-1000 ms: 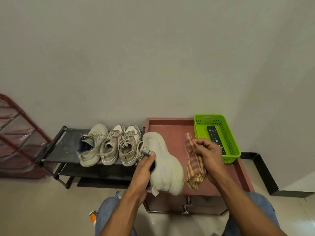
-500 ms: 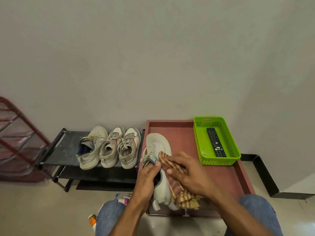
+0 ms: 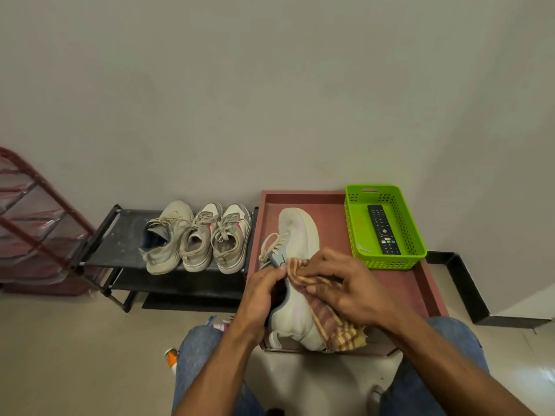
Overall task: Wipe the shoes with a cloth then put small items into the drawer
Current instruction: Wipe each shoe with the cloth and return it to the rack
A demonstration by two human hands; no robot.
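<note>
Two hands work on one pale shoe [image 3: 295,298] that lies on the red-brown table [image 3: 414,283]. The left hand [image 3: 260,292] has its fingers [image 3: 277,270] curled into the shoe's opening and grips it near the tongue. The right hand [image 3: 345,288] has its fingers [image 3: 319,288] bent over a striped yellow-brown cloth [image 3: 333,322] and presses it on the side of the shoe. The loose end of the cloth hangs over the heel, near the front edge of the table.

At the back right corner of the table stands a green basket [image 3: 351,223] with a black remote [image 3: 383,229] inside. The button marks on the remote are too small to read, and I see no readable brand on the shoe.

To the left, three worn shoes [image 3: 195,235] stand side by side on a black rack [image 3: 120,241]. Some small items [image 3: 220,322], perhaps tubes, lie on the floor beside the person's left knee.
</note>
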